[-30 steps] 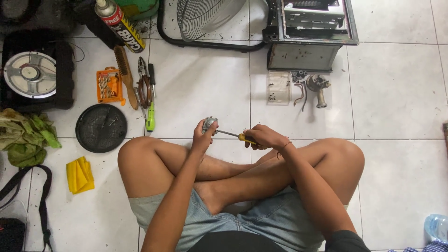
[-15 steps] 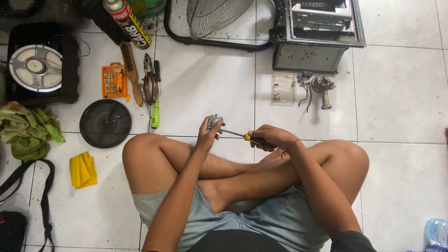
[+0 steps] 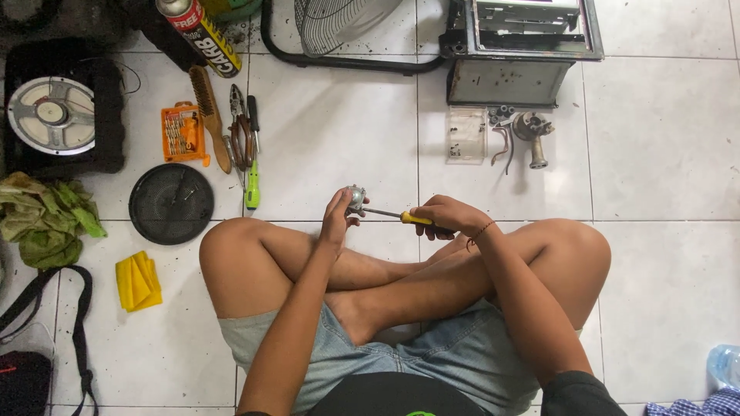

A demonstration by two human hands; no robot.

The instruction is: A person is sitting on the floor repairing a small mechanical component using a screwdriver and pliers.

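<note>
Small metal part (image 3: 355, 199) pinched in left hand (image 3: 338, 216), fingers curled tight around it, above crossed legs. Screwdriver (image 3: 401, 216) gripped in closed right hand (image 3: 449, 217) by yellow handle, tip touching the part. Beyond, on white tiled floor (image 3: 331, 146): green screwdriver (image 3: 252, 192), black round grille (image 3: 171, 203).
</note>
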